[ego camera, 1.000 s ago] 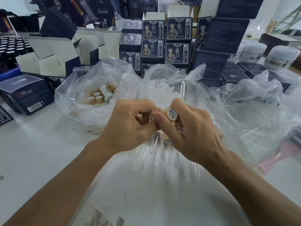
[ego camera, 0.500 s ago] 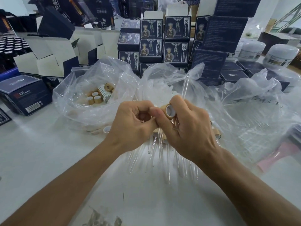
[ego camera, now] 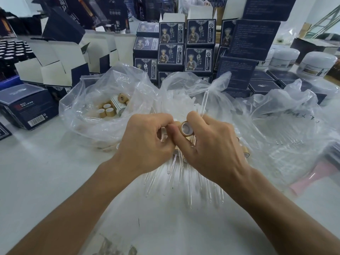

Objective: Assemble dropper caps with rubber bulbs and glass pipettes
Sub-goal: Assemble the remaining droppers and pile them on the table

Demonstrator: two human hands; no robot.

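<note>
My right hand [ego camera: 211, 144] pinches a tan dropper cap [ego camera: 185, 128] between thumb and forefinger, its open end facing me. A glass pipette [ego camera: 204, 103] sticks up and away behind the same hand, held among its fingers. My left hand [ego camera: 145, 142] is curled against the cap from the left and seems to grip a small piece there, mostly hidden by its fingers. Under both hands several assembled droppers [ego camera: 184, 173] lie on the table, glass tips toward me.
A clear bag of tan caps [ego camera: 112, 107] lies at the back left, a bag of white rubber bulbs [ego camera: 184, 100] behind my hands, and a bag of pipettes [ego camera: 287, 133] to the right. Dark blue boxes [ego camera: 184, 48] and white jars [ego camera: 316, 65] stand behind. A pink object [ego camera: 316, 173] lies right.
The pipette has risen further above my right hand and tilted right. Both hands stay together at the cap, with the cap turned slightly more toward me.
</note>
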